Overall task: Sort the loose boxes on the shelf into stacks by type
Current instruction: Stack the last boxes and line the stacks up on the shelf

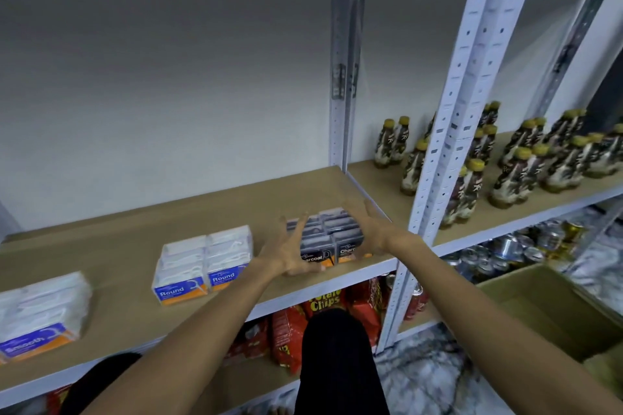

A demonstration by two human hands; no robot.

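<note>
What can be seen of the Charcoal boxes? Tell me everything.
The Charcoal boxes are small dark cartons with orange bottom bands, white "Charcoal" lettering on the near faces and clear-looking tops. They sit in a tight block, two across and several deep, resting on the tan shelf near its right front corner. The left hand presses the block's left side with spread fingers, and the right hand flanks the right side. Whether the block has a second layer is unclear.
</note>
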